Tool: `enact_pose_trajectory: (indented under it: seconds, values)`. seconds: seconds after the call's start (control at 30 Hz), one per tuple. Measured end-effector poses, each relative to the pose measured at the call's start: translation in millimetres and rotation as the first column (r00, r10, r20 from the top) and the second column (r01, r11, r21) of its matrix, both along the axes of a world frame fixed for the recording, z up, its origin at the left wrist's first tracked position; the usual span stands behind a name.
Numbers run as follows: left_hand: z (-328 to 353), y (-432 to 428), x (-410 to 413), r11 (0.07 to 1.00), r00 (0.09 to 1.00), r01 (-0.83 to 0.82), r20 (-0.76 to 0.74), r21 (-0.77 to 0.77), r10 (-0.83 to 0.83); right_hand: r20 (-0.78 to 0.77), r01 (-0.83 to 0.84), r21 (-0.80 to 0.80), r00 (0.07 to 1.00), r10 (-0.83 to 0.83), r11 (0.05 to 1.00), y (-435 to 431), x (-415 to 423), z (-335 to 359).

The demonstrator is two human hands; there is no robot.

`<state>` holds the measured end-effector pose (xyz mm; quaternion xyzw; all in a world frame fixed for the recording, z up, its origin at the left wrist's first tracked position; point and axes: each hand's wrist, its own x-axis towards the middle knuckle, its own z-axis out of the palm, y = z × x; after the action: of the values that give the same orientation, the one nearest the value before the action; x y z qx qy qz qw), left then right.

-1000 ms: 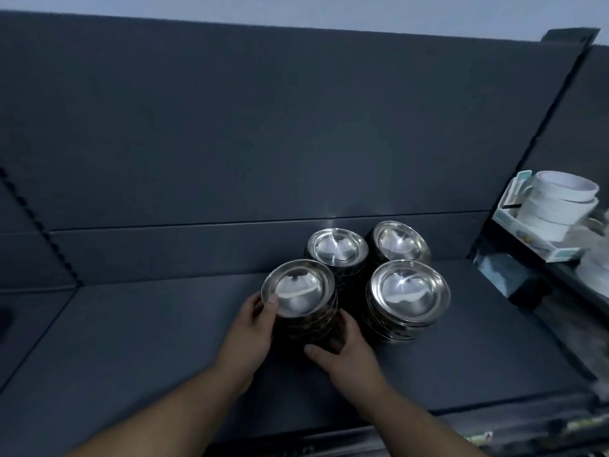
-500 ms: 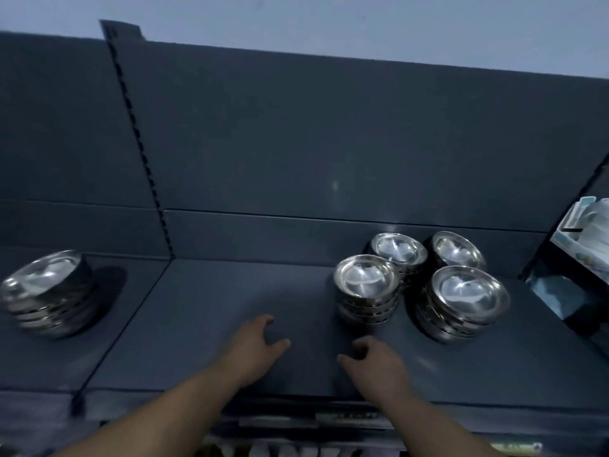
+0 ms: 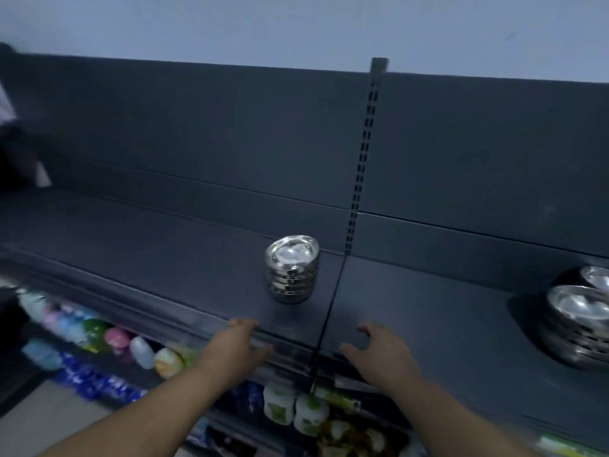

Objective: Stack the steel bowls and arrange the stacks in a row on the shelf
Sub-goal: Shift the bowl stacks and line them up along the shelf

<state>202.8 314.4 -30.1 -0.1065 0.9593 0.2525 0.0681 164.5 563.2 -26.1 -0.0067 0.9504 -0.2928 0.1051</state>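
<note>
A lone stack of steel bowls (image 3: 292, 269) stands on the dark grey shelf (image 3: 164, 255), just left of the seam between two shelf sections. At the far right edge of view sit more bowl stacks (image 3: 580, 319), partly cut off. My left hand (image 3: 235, 347) hovers over the shelf's front edge below the lone stack, fingers loosely spread and empty. My right hand (image 3: 379, 352) is over the right section near the front edge, fingers relaxed, holding nothing. Neither hand touches a bowl.
A slotted upright post (image 3: 364, 153) runs up the back panel at the seam. Below the shelf's front edge, a lower shelf holds colourful packaged goods (image 3: 108, 338) and white-green packets (image 3: 296, 409). A dark blurred shape (image 3: 13, 153) sits at far left.
My hands have let go of the front-left stack and pulled back to the shelf's front edge. The view has swung left, bringing the lone stack to centre and pushing the group to the right edge.
</note>
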Motion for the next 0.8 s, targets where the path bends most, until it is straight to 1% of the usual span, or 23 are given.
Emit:
enact_pose_trajectory:
  seconds: [0.07,0.2,0.3,0.43,0.53,0.67,0.8]
  values:
    - [0,-30,5,0.999,0.999,-0.037,-0.001,0.003,0.037,-0.007,-0.023,-0.026,1.0,0.023,0.999,-30,-5,-3]
    - [-3,-69,-2,0.994,0.995,-0.095,0.002,0.055,0.095,0.002,-0.045,-0.085,0.999,0.046,0.995,-70,-24,-6]
    - [-3,-79,-20,0.992,0.994,-0.103,-0.023,0.079,0.105,0.018,-0.032,-0.16,0.999,0.035,0.987,-82,-43,-11]
    - [-2,-79,-55,0.99,0.996,-0.085,-0.032,0.108,0.089,-0.013,-0.023,-0.194,1.0,0.021,0.981,-87,-72,-14]
    - [1,-74,-84,0.992,0.998,-0.047,-0.023,0.114,0.05,-0.027,-0.027,-0.215,0.999,0.021,0.976,-88,-94,-16]
    - [1,-67,-118,0.99,0.999,0.042,0.0,0.134,-0.043,-0.003,-0.048,-0.214,0.999,0.048,0.976,-94,-113,-20]
    - [-9,-67,-140,0.962,0.988,0.151,-0.013,0.228,-0.152,0.006,-0.037,-0.251,0.999,0.04,0.967,-104,-119,-22]
